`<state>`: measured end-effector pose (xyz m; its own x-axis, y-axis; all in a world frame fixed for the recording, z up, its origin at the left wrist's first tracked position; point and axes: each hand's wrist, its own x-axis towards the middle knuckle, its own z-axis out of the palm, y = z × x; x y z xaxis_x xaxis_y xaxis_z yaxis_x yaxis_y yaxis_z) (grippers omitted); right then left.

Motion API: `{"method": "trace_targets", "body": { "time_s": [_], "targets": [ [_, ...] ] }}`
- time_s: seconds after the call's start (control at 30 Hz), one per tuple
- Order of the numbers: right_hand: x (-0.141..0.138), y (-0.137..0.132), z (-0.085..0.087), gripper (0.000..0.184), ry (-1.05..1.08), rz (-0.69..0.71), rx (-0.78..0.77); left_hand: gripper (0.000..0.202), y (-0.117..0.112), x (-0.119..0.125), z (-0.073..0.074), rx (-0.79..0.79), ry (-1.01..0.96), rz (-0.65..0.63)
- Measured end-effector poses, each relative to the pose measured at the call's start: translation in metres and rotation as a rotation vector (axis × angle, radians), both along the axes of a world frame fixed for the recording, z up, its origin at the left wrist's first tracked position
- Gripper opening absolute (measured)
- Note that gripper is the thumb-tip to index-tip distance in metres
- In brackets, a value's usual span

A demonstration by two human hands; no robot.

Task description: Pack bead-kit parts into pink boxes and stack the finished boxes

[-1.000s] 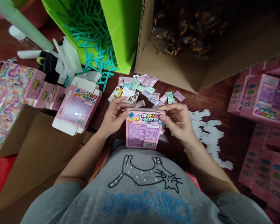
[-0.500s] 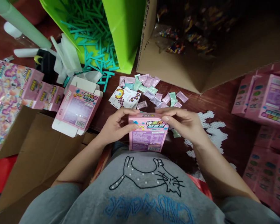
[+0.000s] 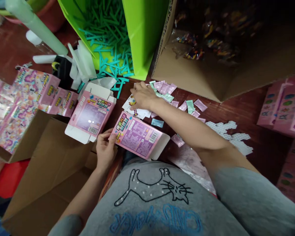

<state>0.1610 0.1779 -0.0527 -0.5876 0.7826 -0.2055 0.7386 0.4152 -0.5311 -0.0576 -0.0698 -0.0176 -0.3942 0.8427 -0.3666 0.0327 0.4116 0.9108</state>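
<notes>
pink box [image 3: 137, 135]: glossy card | table [image 3: 236, 108]: polished wood | sachets [image 3: 189, 105]: shiny plastic

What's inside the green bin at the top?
The green bin holds a heap of teal plastic sticks, some spilling onto the table. Its near wall hides the right side, so anything there cannot be seen.

A bright green bin [image 3: 142, 36] of teal plastic sticks [image 3: 108, 29] stands far left; a big open cardboard carton [image 3: 186, 75] sits far right.
</notes>
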Motion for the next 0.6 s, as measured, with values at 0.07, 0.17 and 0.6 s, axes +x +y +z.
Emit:
{"method": "trace_targets", "body": {
  "time_s": [0.07,0.17,0.6],
  "targets": [
    [-0.017,0.014,0.000,0.067,-0.112,0.044,-0.058,0.039,-0.012,0.007,-0.003,-0.024,-0.037,0.017],
    [-0.018,0.018,0.020,0.062,-0.167,0.049,-0.152,0.042,-0.018,0.014,-0.005,-0.034,-0.008,0.033],
    [0.064,0.059,0.070,0.020,0.145,-0.115,-0.486,0.042,-0.001,-0.002,-0.020,-0.012,0.101,-0.228]
  ]
}}
